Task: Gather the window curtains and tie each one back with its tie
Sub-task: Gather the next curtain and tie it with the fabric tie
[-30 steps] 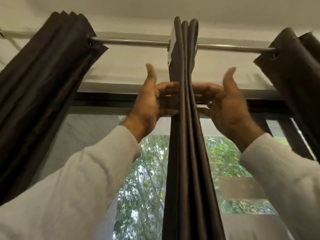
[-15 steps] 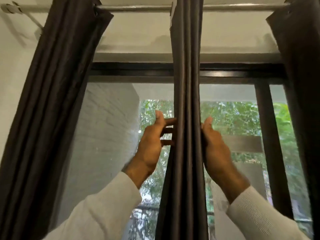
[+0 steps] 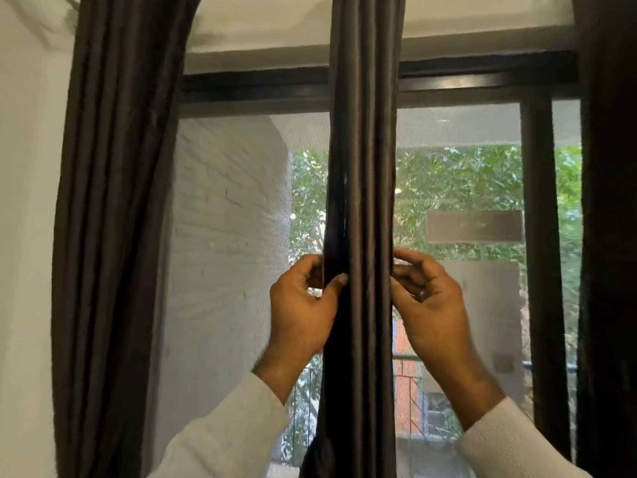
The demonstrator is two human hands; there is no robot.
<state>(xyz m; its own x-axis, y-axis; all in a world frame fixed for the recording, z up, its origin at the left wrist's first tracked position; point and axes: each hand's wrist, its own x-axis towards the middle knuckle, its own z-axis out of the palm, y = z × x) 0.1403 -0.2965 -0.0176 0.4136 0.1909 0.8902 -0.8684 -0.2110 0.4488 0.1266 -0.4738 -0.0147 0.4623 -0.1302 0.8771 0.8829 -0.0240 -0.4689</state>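
Both hands clasp the middle curtain (image 3: 362, 201): left hand (image 3: 303, 305) with thumb pressed across its front folds, right hand (image 3: 431, 305) with fingers curled at its edge. It hangs bunched between two side curtains (image 3: 117, 219) before the window (image 3: 537, 236).

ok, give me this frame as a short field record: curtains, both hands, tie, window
middle curtain: dark brown, gathered into a narrow bunch, hangs in front of the window
left hand: grips the bunch's left edge, thumb on the front folds
right hand: holds the bunch's right edge, fingers curled
left curtain: gathered at the wall side, untouched
right curtain: at the frame's right edge, untouched
tie: none visible
window frame: dark, mesh screen, trees beyond
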